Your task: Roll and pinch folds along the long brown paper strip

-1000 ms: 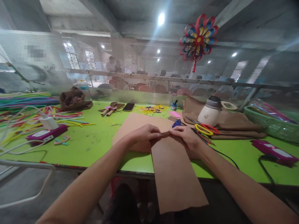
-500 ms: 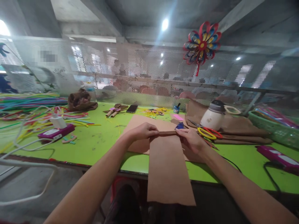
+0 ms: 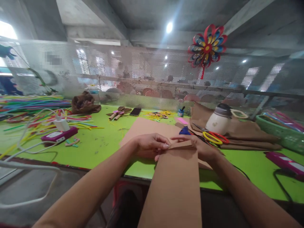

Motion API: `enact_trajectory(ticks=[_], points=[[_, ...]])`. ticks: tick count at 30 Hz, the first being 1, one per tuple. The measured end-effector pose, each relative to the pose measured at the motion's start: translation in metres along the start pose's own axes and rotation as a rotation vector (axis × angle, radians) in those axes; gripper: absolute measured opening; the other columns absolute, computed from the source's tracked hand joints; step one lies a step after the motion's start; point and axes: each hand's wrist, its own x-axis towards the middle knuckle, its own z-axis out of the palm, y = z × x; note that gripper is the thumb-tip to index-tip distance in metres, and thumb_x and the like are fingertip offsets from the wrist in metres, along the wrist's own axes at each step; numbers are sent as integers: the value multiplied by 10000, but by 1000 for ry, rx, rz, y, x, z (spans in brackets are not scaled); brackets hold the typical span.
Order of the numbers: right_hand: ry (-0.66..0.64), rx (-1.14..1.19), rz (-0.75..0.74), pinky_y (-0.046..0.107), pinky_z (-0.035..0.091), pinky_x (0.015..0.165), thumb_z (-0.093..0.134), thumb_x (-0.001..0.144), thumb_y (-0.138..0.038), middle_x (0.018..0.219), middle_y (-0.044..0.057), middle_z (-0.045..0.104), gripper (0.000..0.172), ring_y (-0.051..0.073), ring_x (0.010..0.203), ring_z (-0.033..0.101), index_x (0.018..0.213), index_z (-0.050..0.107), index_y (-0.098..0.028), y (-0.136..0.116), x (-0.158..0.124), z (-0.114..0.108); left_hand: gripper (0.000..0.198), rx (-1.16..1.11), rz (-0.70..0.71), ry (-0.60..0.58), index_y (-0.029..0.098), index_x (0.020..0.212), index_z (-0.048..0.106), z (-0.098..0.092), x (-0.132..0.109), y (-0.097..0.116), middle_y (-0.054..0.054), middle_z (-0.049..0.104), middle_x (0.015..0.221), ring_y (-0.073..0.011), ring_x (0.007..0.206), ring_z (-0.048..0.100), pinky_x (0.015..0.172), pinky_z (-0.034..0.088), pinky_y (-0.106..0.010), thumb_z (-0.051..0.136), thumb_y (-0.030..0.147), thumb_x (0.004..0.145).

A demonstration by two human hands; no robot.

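A long strip of brown kraft paper (image 3: 174,186) hangs from the green table's (image 3: 102,145) front edge toward me. Its far end has a narrow fold. My left hand (image 3: 149,145) pinches the fold's left corner, fingers curled onto the paper. My right hand (image 3: 201,148) holds the right side of the fold, partly hidden behind the raised strip. A larger brown sheet (image 3: 147,128) lies flat under both hands.
Scissors with yellow and red handles (image 3: 213,136) and a white jug (image 3: 218,120) sit right of my hands on folded brown paper. Colourful pipe cleaners (image 3: 35,107), a magenta device (image 3: 58,135) with white cable lie left. A phone (image 3: 135,111), a green basket (image 3: 282,131), a mesh screen stand behind.
The strip's near end has swung up toward the camera and now fills the lower middle. Both hands shifted slightly nearer along the folded end, which looks wider than before.
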Motion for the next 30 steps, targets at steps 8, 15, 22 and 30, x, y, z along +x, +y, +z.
enact_trajectory(ticks=[8,15,22,30], points=[[-55,-6,-130,306,501,761,749,666,-273,856,44,624,222,170,802,612,842,683,-154,-4,0,8,348,-173,-104,-157,129,928,579,12,17,-12,-11,581,608,-131,493,583,371,313,-178,707,376,719],[171,-80,-75,272,460,672,696,710,-400,756,26,627,265,140,690,566,818,654,-162,8,2,-1,319,-111,-17,51,114,935,602,0,11,-7,-61,629,770,-114,596,562,497,391,-217,656,379,765],[-97,-495,108,234,391,607,568,811,-376,764,24,603,263,123,672,517,867,628,-126,5,21,-9,383,91,105,517,122,898,629,-10,7,-1,-50,601,777,-97,634,504,597,389,-229,566,486,795],[-137,-1067,76,247,404,647,522,815,-274,811,54,657,186,154,718,564,862,654,-151,8,42,-1,280,735,-11,382,123,800,694,-11,10,-7,-39,642,735,-137,663,533,581,362,-233,621,381,717]])
